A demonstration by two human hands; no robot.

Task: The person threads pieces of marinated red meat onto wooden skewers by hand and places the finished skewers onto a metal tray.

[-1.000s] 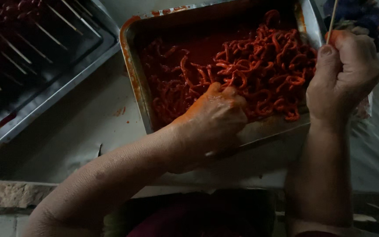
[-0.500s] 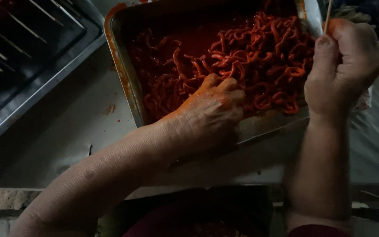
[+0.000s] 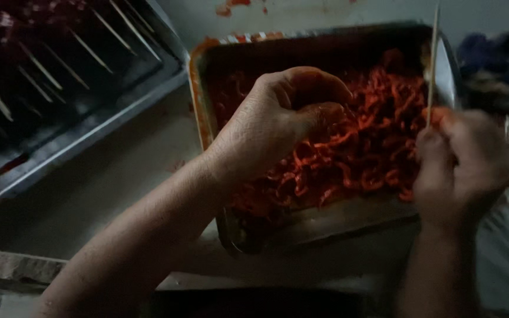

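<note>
skewer tray [image 3: 78,144] left, dark cloth [image 3: 493,70] right

The light is dim and the scene sits mostly in shadow. A pale grey counter [image 3: 119,171] fills the middle ground, smeared with red stains at the far edge. On the far left lies a second metal tray [image 3: 89,132] holding dark skewered pieces. At the far right a dark blue cloth [image 3: 493,65] is bunched up. Along the near edge runs a rough stone ledge [image 3: 13,268], with pale tile below it at the left.
</note>
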